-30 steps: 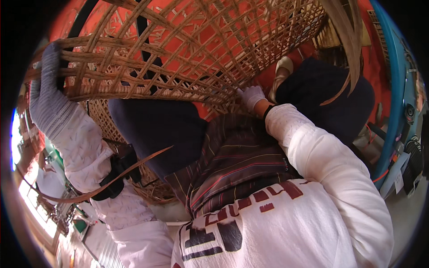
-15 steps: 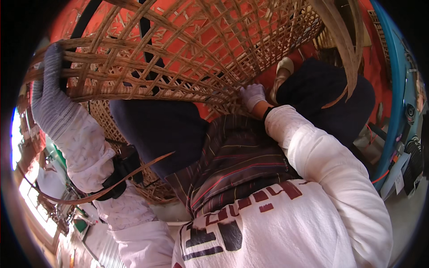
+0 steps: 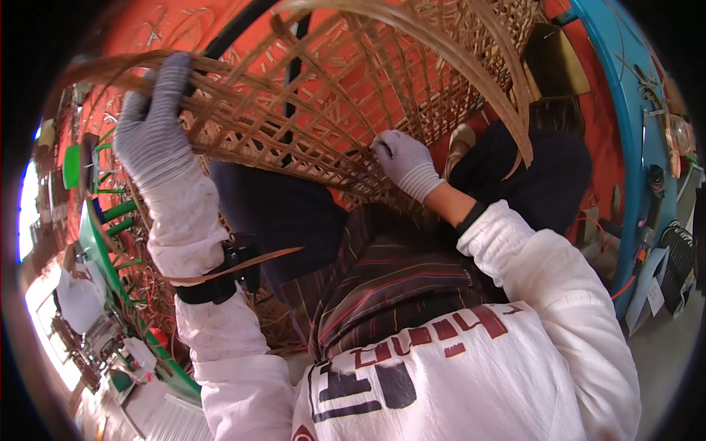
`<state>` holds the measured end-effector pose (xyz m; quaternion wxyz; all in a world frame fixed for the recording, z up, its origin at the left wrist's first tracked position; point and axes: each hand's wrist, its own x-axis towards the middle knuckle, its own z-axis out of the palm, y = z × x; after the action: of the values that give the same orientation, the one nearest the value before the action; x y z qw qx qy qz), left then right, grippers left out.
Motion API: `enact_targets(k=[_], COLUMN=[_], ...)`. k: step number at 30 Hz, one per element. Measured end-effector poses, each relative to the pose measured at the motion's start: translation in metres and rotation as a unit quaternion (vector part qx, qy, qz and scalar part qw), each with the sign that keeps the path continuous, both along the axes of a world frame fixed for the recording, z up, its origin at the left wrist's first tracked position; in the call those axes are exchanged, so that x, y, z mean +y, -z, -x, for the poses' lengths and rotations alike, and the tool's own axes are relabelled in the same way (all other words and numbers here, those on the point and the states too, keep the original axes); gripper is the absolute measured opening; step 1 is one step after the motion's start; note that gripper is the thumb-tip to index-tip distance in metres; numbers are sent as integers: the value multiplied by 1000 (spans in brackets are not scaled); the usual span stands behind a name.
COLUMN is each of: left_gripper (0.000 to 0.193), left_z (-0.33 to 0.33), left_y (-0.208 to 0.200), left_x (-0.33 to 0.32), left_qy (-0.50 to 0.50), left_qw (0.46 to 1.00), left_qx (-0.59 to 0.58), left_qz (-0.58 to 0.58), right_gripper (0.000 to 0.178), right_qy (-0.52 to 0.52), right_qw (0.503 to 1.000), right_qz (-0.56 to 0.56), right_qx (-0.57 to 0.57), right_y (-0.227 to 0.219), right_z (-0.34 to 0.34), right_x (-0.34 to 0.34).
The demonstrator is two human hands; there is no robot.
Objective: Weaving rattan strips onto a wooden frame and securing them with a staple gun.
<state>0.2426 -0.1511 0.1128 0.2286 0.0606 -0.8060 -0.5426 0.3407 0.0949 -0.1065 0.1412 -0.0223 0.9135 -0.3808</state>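
A large openwork woven basket (image 3: 254, 140) of brown rattan-like strips leans across my knees, its lattice slanting from upper left to lower middle. My left hand (image 3: 158, 125), in a grey striped glove, grips the basket's strip edge at the far left, one finger laid over the strips. At the lower corner of the weave my right hand (image 3: 404, 163), in a matching glove, is closed with bent fingers on the lattice. Its fingertips are partly hidden, so the exact strip is unclear. Long loose strips (image 3: 471, 62) arch over the basket and hang down to the right of my right hand.
Red floor (image 3: 434, 147) with scattered strip scraps shows beyond the lattice. A blue curved table (image 3: 632, 147) with small tools borders the right. A cardboard box (image 3: 555, 70) stands at the back right. Green-framed equipment (image 3: 110, 242) lies on the left. Another strip (image 3: 257, 259) crosses my left forearm.
The basket has tilted, and its left edge has shifted right along with my left hand. My right hand has lifted slightly away from my lap. The hanging strips have swung left.
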Motion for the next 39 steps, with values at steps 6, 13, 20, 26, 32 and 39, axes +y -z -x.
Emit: enact_targets(k=[6, 13, 20, 26, 32, 39], left_gripper=[16, 14, 12, 16, 8, 11], left_z=[-29, -62, -69, -85, -87, -94], left_y=[-7, -24, -5, -16, -8, -6], left_x=[23, 47, 38, 49, 44, 41], left_qy=[22, 45, 69, 42, 63, 126], left_qw=[999, 999, 994, 998, 991, 986], left_qx=[24, -2, 37, 36, 93, 96], left_qz=[-37, -25, -72, 25, 73, 60], right_gripper=[28, 34, 29, 25, 20, 13], right_qy=[99, 87, 58, 88, 0, -12], right_qw=[979, 974, 979, 964, 887, 897], right_qz=[158, 179, 137, 179, 264, 274], right_qx=[83, 104, 140, 179, 378, 347], right_y=[-56, -79, -91, -147, -201, -232], right_z=[-1, -9, -15, -6, 20, 31], right_x=[-3, -2, 0, 9, -9, 1])
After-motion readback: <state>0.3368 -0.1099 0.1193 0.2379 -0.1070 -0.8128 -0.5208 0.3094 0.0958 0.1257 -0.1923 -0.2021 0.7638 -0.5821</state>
